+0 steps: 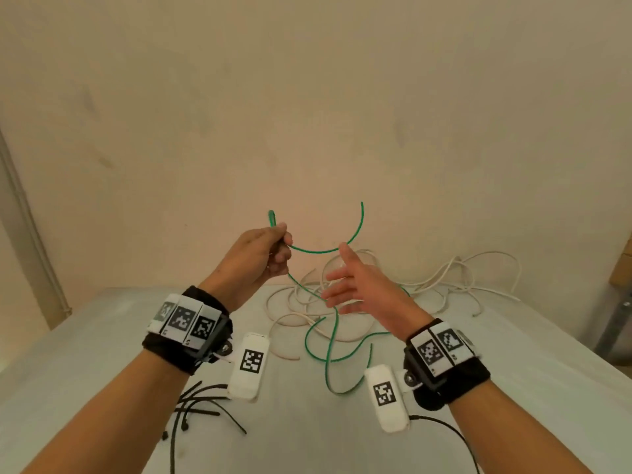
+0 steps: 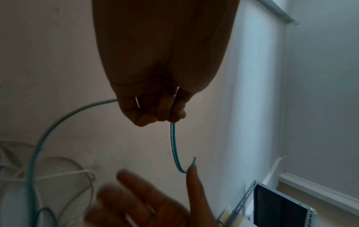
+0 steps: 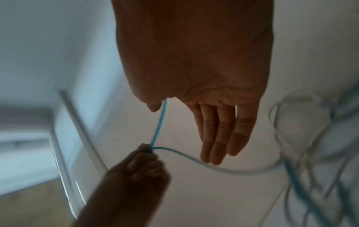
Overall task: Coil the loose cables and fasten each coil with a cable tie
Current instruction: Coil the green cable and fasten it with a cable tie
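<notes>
My left hand (image 1: 281, 241) is raised above the table's far side and grips a thin green cable (image 1: 327, 350) in its curled fingers. A short stub sticks up above the fist. From the fist one stretch arcs right and up to a free end in the air, and another drops to loose loops on the table. The left wrist view shows the fist (image 2: 165, 110) closed round the green cable (image 2: 173, 142). My right hand (image 1: 337, 285) is open, fingers straight, its thumb tip close to the arc. Its palm (image 3: 219, 130) holds nothing, and the green cable (image 3: 159, 124) runs beside it.
A tangle of white cables (image 1: 444, 278) lies at the back of the grey table (image 1: 102, 336), against the wall. Several black cable ties (image 1: 198, 405) lie near the front left, and one more black tie (image 1: 441, 424) at the front right. A metal rack (image 1: 615, 323) stands off the right edge.
</notes>
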`<state>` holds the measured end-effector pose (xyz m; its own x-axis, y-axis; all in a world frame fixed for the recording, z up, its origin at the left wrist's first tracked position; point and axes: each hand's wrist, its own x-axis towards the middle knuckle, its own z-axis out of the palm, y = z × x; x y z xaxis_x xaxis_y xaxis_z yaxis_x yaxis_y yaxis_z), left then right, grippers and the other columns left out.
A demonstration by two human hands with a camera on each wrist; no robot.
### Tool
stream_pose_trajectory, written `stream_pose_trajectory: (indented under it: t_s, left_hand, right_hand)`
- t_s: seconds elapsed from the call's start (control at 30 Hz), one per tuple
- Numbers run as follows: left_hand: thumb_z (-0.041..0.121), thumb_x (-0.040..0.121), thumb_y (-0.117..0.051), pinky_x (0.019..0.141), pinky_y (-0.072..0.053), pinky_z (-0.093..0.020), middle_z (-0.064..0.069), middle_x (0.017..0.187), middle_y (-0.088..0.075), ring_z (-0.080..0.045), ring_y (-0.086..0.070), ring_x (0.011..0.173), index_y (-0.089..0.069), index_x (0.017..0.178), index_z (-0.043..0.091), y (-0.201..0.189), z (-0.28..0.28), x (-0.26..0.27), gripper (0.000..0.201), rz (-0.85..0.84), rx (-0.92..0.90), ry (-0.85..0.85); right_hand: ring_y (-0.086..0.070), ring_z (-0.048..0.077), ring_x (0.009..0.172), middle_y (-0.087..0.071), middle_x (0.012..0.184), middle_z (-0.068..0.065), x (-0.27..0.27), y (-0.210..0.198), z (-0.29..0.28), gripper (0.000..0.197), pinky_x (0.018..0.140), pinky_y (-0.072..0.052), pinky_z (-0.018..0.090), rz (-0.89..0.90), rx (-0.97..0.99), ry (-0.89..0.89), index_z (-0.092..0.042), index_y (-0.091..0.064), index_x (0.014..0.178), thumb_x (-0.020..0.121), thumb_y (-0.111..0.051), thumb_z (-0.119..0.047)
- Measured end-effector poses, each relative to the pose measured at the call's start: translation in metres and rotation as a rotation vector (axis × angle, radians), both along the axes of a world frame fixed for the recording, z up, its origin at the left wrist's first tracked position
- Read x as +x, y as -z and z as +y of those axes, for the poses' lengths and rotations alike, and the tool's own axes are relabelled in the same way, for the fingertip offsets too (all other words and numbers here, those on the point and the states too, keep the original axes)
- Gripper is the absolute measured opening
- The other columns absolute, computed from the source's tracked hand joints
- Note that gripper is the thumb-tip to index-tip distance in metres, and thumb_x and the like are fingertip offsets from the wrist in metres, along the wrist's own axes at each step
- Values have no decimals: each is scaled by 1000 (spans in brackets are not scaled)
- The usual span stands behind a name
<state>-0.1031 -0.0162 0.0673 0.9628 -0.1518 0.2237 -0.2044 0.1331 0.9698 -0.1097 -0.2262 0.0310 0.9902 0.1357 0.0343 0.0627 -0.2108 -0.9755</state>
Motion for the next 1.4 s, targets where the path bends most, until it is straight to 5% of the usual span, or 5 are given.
stream_pose_trajectory:
  t_s: [0.43, 0.6, 0.87, 1.23, 1.4]
  left_hand:
    - [4, 102, -52, 84, -61, -47, -21, 95, -62, -33, -71, 86, -56, 84, 2, 22, -10, 10, 18, 386, -505, -2]
    - [0, 104, -40, 60, -62, -34, -5, 64, -50, -13, -48, 45, -49, 93, 5, 11, 4, 25, 15, 383, -380, -13]
    - [14, 109, -48, 58, -53, -27, 3, 66, -42, -9, -39, 49, -70, 118, 5, 11, -13, 4, 26, 146, 388, 75]
    - [19, 92, -67, 59, -47, -22, -6, 85, -56, -12, -51, 68, -61, 132, -11, -1, 2, 5, 51, 258, -119, 365]
    - [50, 105, -45, 54, -46, -26, -10, 78, -60, -16, -51, 58, -67, 120, -7, -1, 1, 2, 63, 404, 202, 401]
  right_hand:
    - [-43, 15, 51, -32, 59, 2, -1, -11, 15, 26, 82, -63, 44, -80, 714, 29, -7, -57, 90, 110, -44, -17]
    - [-26, 12, 48, -25, 58, -4, 1, 1, -5, 25, 56, -51, 29, -68, 453, 121, -6, -60, 104, 111, -40, -20]
    - [-53, 7, 50, -51, 75, -2, 0, -3, -5, 26, 52, -55, 28, -366, -258, 112, -31, -67, 119, 112, -41, -34]
    - [-52, 15, 66, -57, 75, -2, -1, 3, -9, 27, 67, -44, 43, -517, -674, -35, -21, -49, 94, 113, -34, -32]
    - [-54, 28, 80, -56, 86, 1, 2, 8, -6, 18, 72, -47, 49, -694, -897, -66, -25, -39, 96, 112, -36, -32]
